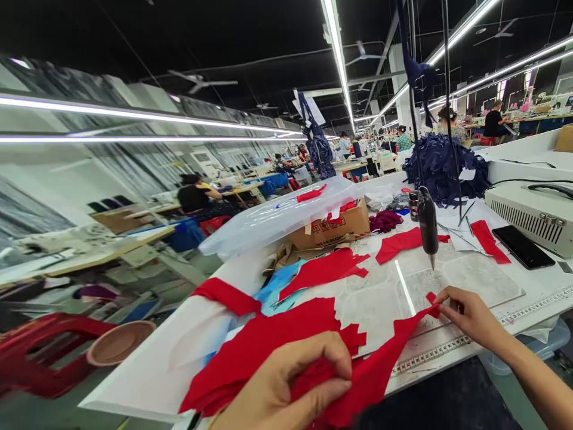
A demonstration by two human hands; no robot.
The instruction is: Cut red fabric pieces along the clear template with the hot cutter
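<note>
My right hand [470, 316] pinches the narrow corner of a red fabric piece [394, 346] between thumb and fingertips. The piece stretches down to the left, to my left hand [290, 382]. There the thumb and forefinger are curled together at its edge, close to the camera. Behind that hand lies a pile of red fabric pieces [273, 334] with notched ends. A black hand-held tool [428, 224] with a pointed metal tip hangs upright on cables, above and beyond my right hand. Below its tip lies a clear flat plate [474, 278] on the table.
A tape measure [434, 352] runs along the near table edge. At right are a phone [523, 246] and a beige vented box [532, 209]. Farther back stand a cardboard box [329, 230] and a navy fabric heap [441, 164]. A red stool [49, 352] is left; people sit beyond.
</note>
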